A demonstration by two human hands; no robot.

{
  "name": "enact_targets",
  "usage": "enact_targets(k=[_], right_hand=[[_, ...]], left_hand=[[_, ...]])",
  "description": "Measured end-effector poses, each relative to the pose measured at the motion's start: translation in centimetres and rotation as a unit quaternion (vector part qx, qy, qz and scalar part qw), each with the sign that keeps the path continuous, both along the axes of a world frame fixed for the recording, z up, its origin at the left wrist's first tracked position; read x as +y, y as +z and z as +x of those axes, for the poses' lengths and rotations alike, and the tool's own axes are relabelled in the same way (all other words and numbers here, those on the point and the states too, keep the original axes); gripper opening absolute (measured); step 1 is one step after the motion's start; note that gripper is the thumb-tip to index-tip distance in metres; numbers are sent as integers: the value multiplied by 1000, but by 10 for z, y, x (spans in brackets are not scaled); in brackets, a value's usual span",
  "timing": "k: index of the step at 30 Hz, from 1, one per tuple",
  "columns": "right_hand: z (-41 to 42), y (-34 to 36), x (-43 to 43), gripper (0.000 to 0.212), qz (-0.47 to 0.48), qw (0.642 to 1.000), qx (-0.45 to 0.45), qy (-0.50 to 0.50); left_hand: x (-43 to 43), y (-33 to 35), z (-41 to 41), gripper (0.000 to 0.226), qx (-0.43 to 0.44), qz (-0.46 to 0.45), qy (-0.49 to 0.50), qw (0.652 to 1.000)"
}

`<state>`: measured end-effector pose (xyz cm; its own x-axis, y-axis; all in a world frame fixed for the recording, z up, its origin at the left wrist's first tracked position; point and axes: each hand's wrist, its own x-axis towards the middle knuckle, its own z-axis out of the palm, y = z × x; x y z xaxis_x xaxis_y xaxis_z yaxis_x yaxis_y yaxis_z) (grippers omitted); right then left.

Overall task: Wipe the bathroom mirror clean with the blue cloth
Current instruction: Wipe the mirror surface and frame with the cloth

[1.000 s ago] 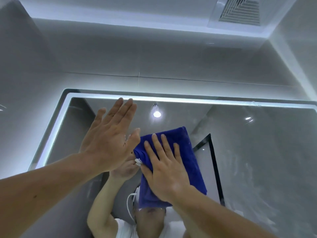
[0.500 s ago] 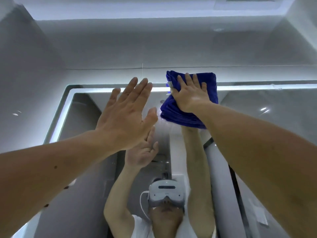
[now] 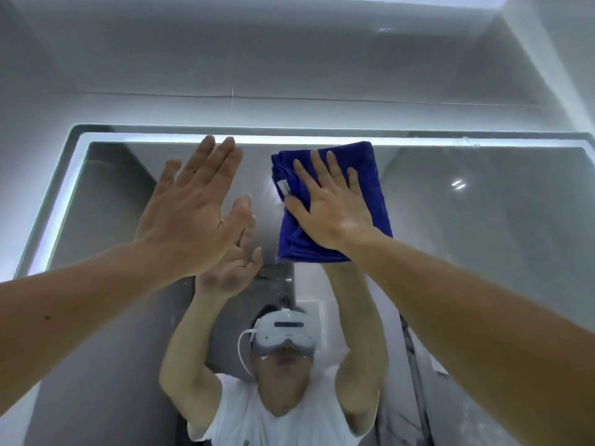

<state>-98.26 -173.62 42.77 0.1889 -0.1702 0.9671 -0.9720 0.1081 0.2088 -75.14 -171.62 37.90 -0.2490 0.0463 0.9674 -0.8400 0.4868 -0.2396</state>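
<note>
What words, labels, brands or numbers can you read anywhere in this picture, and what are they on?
Nothing here is legible.
The small white tag on the folded blue cloth is too blurred to read.
The white headset reflected in the light-edged wall mirror shows no readable marking.

forearms (image 3: 80, 317) bare | white short-sleeved T-shirt (image 3: 315, 420) | white headset (image 3: 285, 333), white cable (image 3: 240, 349)
</note>
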Motion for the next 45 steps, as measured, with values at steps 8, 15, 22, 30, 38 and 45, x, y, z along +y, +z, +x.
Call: enact_targets(k=[8,15,22,30,38,45], right_hand=[[16,-105,6,67,38,996,81,-13],[24,-200,3,65,50,996,69,-3],[27,-238,2,63,57,995,79,-20],[31,-98,-9,65,26,999,36,-12],[50,63,-5,72,47,995,-90,5],[56,57,-12,72,8,1000,-3,-25]], left_hand=[[-8,-39,-10,77,-18,18,-30,999],[-15,-79,-11,69,-30,26,-55,998],[-11,-91,5,69,-36,27,-53,998],[-8,-62,17,70,-14,4,-72,997],[-8,-50,43,73,-18,3,-48,999],[-12,-47,44,74,-12,-5,-49,999]])
